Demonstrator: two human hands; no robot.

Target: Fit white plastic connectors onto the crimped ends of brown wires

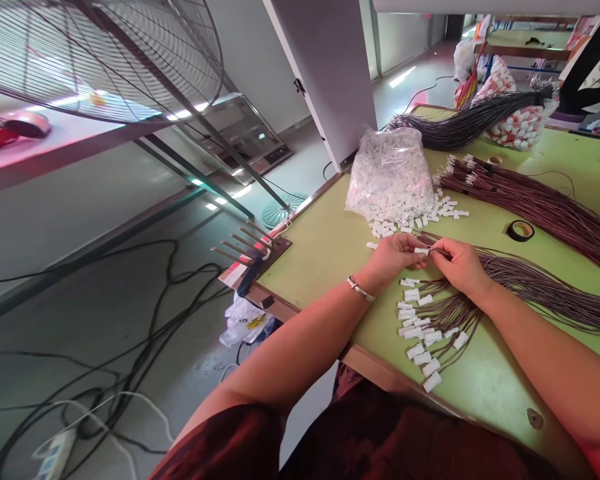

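Note:
Between the fingertips of my left hand (396, 257) is a small white connector housing (421, 251). My right hand (457, 265) pinches a thin brown wire (436, 251) at the housing's right end; whether the wire sits inside it I cannot tell. Both hands are closed and close together above the table. Below them lies a fan of brown wires with white connectors (433, 337) on their ends. The rest of that wire bundle (540, 283) runs off to the right, under my right wrist. Just beyond my left hand, loose white housings (387, 230) are scattered.
A clear plastic bag of white housings (393, 170) stands on the green table (325, 247). Behind lie another brown wire bundle (540, 200), a black tape roll (520, 231) and a dark wire bundle (460, 123). A pegged block (275, 253) sits at the left edge; a large fan (105, 60) is beyond.

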